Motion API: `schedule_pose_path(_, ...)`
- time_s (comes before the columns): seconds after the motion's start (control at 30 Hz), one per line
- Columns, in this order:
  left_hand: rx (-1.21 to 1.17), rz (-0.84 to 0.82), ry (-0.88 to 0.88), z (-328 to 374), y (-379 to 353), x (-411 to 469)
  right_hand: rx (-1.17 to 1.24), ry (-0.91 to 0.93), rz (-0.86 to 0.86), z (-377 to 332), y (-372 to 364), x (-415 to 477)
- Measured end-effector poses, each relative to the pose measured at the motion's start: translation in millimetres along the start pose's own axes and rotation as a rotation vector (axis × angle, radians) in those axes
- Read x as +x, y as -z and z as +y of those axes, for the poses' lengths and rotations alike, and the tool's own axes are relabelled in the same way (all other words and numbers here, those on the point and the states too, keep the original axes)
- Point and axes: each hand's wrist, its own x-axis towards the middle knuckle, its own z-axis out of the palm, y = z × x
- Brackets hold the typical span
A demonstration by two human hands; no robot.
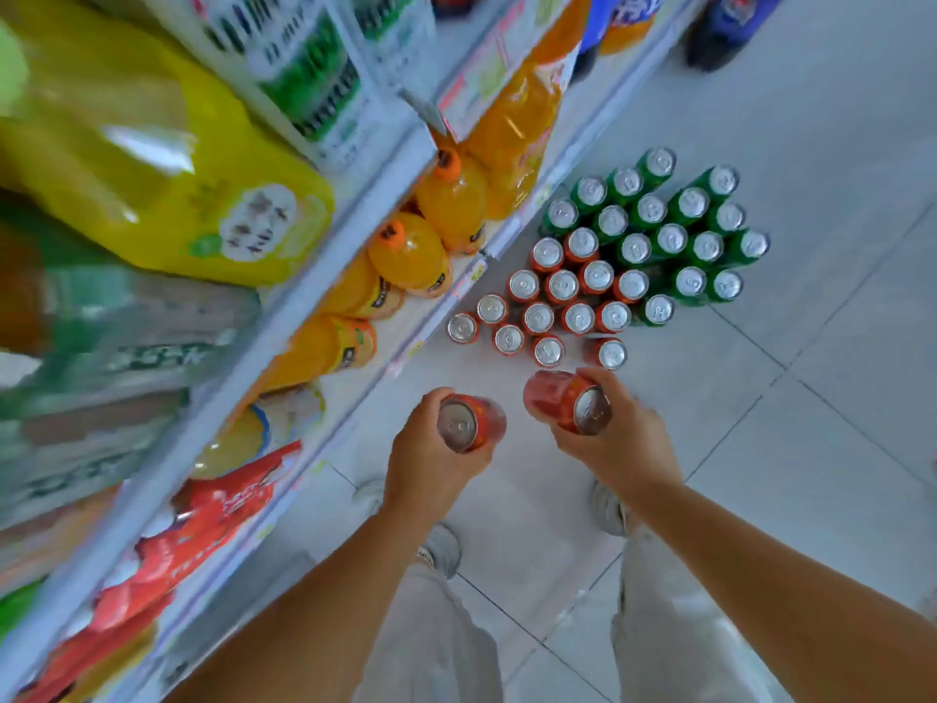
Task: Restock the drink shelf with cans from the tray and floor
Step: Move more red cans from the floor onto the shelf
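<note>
My left hand (431, 449) grips a red can (469, 423), its silver top facing up. My right hand (616, 438) grips a second red can (568, 400), tilted with its base toward the left. Both are held above the floor beside the shelf. Ahead on the tiles stand several red cans (557, 307) in a cluster, and behind them several green cans (664, 220) in rows. The white drink shelf (365, 205) runs along the left.
The shelf holds orange soda bottles (405, 251), a yellow bottle (167, 195) and red packs (213, 509). My feet in grey shoes (441, 548) stand on the white tiled floor (811, 449). Dark bottles (725, 27) stand at the far end.
</note>
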Motion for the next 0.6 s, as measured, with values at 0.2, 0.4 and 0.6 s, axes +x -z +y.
schedule_pose_path(0.2, 0.017, 0.046, -0.173, 98, 137, -109, -0.024, 0.252, -0.032, -127, 112, -109)
schedule_pose_path(0.4, -0.020, 0.347, -0.352, 156, 250, -234, 0.076, 0.489, 0.108, -217, 180, -231)
schedule_pose_path(0.6, -0.235, 0.569, -0.473, 184, 334, -355, 0.156, 0.853, 0.098, -305, 231, -326)
